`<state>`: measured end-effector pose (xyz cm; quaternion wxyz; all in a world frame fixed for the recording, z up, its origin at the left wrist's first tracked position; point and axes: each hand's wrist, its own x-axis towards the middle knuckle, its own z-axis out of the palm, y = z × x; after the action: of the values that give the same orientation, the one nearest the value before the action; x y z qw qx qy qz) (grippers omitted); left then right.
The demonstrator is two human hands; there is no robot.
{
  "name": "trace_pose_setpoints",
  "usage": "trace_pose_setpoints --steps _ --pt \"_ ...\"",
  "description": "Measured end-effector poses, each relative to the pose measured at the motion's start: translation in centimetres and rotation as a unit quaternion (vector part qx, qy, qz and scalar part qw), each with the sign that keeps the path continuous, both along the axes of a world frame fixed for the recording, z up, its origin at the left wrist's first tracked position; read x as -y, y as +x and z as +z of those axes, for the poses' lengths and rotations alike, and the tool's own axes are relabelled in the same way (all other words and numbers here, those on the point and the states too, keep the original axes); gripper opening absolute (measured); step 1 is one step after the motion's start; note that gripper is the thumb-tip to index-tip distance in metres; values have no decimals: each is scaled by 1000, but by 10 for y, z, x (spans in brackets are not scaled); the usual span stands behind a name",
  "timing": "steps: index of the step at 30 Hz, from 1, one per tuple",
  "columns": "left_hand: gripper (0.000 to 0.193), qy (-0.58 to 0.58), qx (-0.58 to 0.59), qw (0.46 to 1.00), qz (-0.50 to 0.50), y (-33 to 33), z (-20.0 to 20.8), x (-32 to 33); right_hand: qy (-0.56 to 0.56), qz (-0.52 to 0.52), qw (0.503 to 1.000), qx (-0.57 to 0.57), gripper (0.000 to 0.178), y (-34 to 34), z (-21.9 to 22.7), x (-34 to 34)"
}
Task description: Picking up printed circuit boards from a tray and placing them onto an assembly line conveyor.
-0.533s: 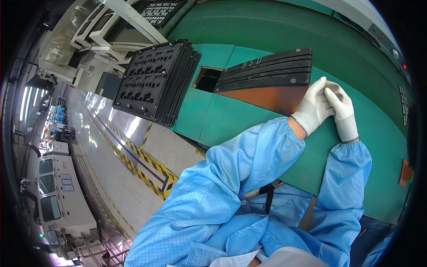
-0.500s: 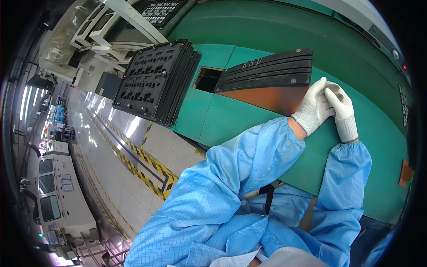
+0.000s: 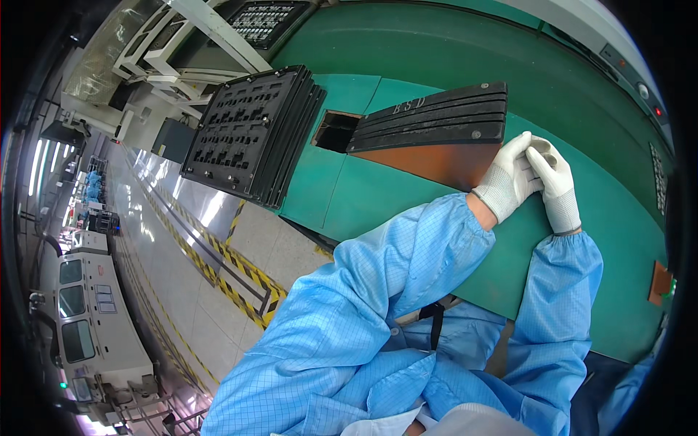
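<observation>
My left hand [image 3: 510, 174], in a white knitted glove, meets my gloved right hand [image 3: 554, 176] over the green tabletop [image 3: 436, 254]. The fingers of both hands curl in and press together at the tips. Whatever lies between them, if anything, is too small or hidden to make out. Just left of my left hand stands a stack of black slabs [image 3: 436, 116] with light lettering on its edge and screws at its near end. Below its edge shows a smooth orange-brown side face [image 3: 436, 166]. Blue checked sleeves cover both my forearms.
A leaning stack of black trays [image 3: 233, 131] with cut-out pockets stands at the table's left end, beside a dark rectangular opening [image 3: 336, 131]. A small brown block [image 3: 660, 283] lies at the right edge. Yellow-black floor tape [image 3: 240, 283] and a white machine [image 3: 98, 312] are at left.
The whole view has shifted very slightly. Both hands stay pressed together in nearly the same pose, and the stacks have not moved on the table.
</observation>
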<state>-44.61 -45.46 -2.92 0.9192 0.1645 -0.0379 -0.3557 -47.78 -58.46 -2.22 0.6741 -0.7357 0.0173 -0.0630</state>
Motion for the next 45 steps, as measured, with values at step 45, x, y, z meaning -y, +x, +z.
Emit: trace_pose_setpoints --steps 45 --pt "35 1 -10 1000 4 -1 1 -2 -14 1 1000 7 34 0 0 -1"
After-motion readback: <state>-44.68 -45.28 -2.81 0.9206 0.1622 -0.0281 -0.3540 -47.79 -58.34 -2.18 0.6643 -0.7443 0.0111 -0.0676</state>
